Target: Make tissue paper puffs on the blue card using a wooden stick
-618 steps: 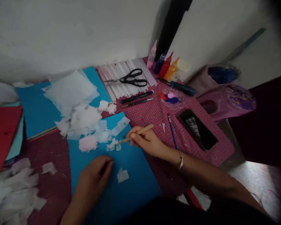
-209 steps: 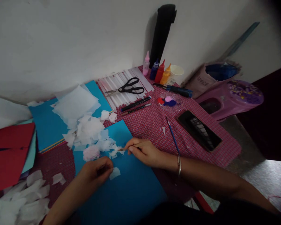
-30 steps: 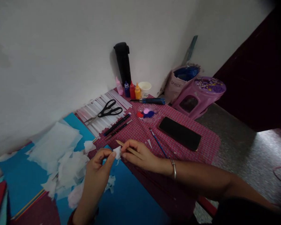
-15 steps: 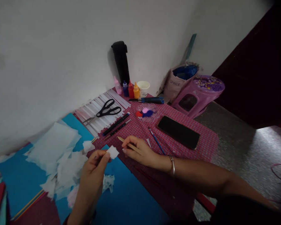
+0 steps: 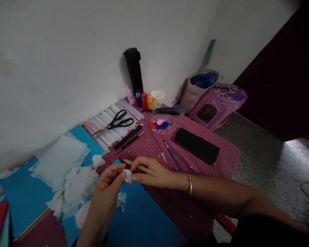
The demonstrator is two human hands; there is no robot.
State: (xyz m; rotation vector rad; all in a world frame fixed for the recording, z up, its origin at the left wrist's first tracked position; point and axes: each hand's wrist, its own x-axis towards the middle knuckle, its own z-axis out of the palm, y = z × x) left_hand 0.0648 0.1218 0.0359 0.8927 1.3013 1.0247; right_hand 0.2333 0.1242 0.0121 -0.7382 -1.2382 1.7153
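Note:
Pinched in the fingertips of my left hand (image 5: 106, 187) is a small piece of white tissue paper (image 5: 128, 176), bent over on itself. My right hand (image 5: 151, 171) is closed round a tan pointed wooden stick (image 5: 144, 169), its tip pointing left above the paper. The right fingertips meet the paper's right edge. Beneath both hands lies a blue sheet (image 5: 141, 219). A crumpled white scrap (image 5: 122, 200) rests on it beside my left wrist. Torn white tissue sheets (image 5: 79, 185) are spread to the left of that hand.
Black-handled scissors (image 5: 115, 123) lie on white paper strips (image 5: 103, 118). Further back stand paint bottles (image 5: 144, 99), a white cup (image 5: 158, 97) and a black bottle (image 5: 134, 70). A paint palette (image 5: 161, 123), paintbrush (image 5: 173, 156) and phone (image 5: 197, 145) lie to the right.
My hands have come together. The tissue piece, flat and spread before, is now folded between the fingertips of both hands. The wooden stick has shifted left and slightly down.

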